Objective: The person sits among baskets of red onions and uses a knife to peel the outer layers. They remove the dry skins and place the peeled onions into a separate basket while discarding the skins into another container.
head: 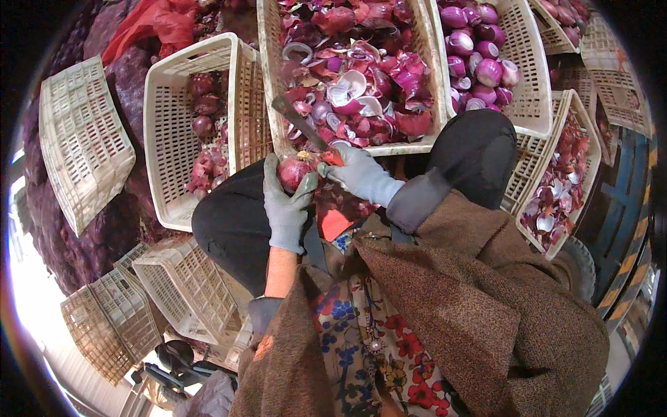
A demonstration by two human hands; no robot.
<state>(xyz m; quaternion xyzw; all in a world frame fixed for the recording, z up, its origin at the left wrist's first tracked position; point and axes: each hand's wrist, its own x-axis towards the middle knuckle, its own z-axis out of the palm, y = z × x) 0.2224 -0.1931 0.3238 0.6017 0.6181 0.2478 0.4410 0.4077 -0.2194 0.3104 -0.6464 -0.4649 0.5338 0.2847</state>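
A whole red onion point(294, 173) with dry skin sits between the thumb and fingers of my gloved left hand point(287, 203). Close beside it, my gloved right hand point(359, 173) is closed on the red handle of a knife point(299, 123), whose dark blade points up and left over the rim of a crate. That plastic crate point(267, 78), in front of my knees, holds onion skins and cut ends point(359, 99). Peeled purple onions point(489, 72) fill part of the crate to its right. To the left, another crate point(169, 135) holds unpeeled onions point(204, 104) and some loose skins.
Mesh sacks of onions point(88, 229) are piled at the left, with a tilted crate point(86, 146) against them. More crates point(182, 286) stand at the lower left. On the right are a crate of skins point(557, 198) and a blue slatted pallet point(617, 198).
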